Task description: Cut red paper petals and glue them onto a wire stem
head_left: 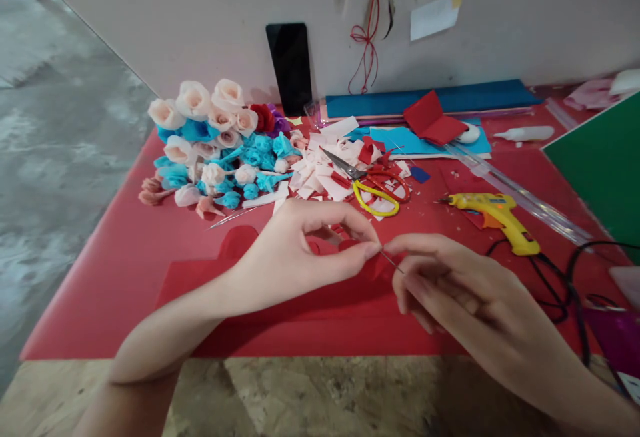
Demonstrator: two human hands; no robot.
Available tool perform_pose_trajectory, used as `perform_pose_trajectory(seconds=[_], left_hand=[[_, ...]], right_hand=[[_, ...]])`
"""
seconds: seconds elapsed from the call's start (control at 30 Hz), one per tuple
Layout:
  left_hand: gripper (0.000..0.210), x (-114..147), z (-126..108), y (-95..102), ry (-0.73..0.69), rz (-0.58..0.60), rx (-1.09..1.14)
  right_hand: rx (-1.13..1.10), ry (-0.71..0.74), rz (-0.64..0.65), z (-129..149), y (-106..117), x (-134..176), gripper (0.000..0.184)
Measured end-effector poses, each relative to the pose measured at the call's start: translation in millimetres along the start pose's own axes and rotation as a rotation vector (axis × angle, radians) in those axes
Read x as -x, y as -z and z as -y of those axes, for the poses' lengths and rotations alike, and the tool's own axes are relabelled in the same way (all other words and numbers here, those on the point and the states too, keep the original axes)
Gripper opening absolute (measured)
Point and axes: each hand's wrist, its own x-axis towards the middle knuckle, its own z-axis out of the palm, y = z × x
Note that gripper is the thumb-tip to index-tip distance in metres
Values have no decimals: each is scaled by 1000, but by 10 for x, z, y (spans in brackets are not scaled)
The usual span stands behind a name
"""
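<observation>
Pinching the far end of a thin dark wire [393, 262], the left hand [295, 250] has its thumb and index fingertip together; the right hand [465, 290] closes thumb and fingers on the near end, the two hands' fingertips almost meeting. The wire looks slim and straight and slants between them, above red paper [193, 277] on the red-covered table [100, 277]. At the near right corner, a purple packet [613, 334] has a pale label, its print too small to read; what it contains is hidden. Beyond the right hand lies a yellow glue gun [483, 202] with a blurred sticker. Past the left hand, scissors [359, 174] with one yellow and one red handle rest on pale paper scraps [310, 177], beside white, blue and pink paper flowers [193, 100]. Farther back lies a white nozzle bottle [530, 133], its contents unseen. A dark phone [290, 67] leans against the wall, where a white note [434, 17] is taped, its face illegible.
</observation>
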Motion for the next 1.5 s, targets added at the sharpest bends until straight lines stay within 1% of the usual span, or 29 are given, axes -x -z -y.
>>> perform_pose_trajectory(seconds=[0.13, 0.27, 0.37, 0.43, 0.53, 0.57, 0.63, 0.67, 0.73, 0.77, 0.83, 0.93, 0.97, 1.07, 1.17, 1.27, 1.37, 1.43, 1.5], left_hand=[[5, 4, 2, -2, 12, 12, -13], [6, 2, 8, 6, 27, 6, -58], [5, -9, 12, 15, 16, -12, -87], [5, -15, 8, 21, 14, -15, -97], [5, -8, -10, 26, 20, 0, -90], [5, -3, -18, 28, 26, 7, -89], [6, 5, -33, 31, 40, 11, -93], [6, 7, -39, 33, 44, 11, -98], [7, 4, -49, 36, 35, 11, -111], [7, 1, -54, 38, 31, 12, -120], [8, -8, -61, 38, 33, 15, -136], [9, -15, -74, 34, 45, 15, -142], [9, -15, -78, 31, 43, 12, -142], [9, -14, -84, 25, 43, 13, -146], [9, -20, -80, 25, 69, 22, -142], [9, -34, -75, 39, 83, 7, -137], [10, -38, -85, 72, 81, -14, -115], [10, -32, -99, 102, 92, -9, -86], [10, -27, -110, 131, 102, 1, -62]], right_hand=[[23, 12, 20, 0, 11, -4, 23], [50, 16, 11, 0, 19, -18, 24], [91, 37, -31, 2, 21, -38, 23], [144, 32, -73, 17, 29, -59, 19], [258, 48, -101, 72, 84, -77, 13], [316, 67, -122, 92, 124, -74, 13], [456, 88, -216, 108, 244, -53, 16], [536, 67, -281, 93, 324, -38, 16], [682, -20, -400, -4, 516, -4, 15], [752, -100, -427, -88, 622, 13, 16], [927, -228, -406, -311, 830, 51, 23], [996, -287, -493, -710, 1076, 117, 14], [993, -301, -519, -837, 1132, 138, 13], [939, -304, -585, -1151, 1227, 183, 23], [851, -255, -674, -1324, 1262, 202, 27], [748, -226, -773, -1374, 1270, 217, 23], [635, -220, -846, -1364, 1206, 211, 17], [537, -208, -852, -1338, 1110, 186, 15], [368, -185, -824, -1280, 994, 155, 16]])
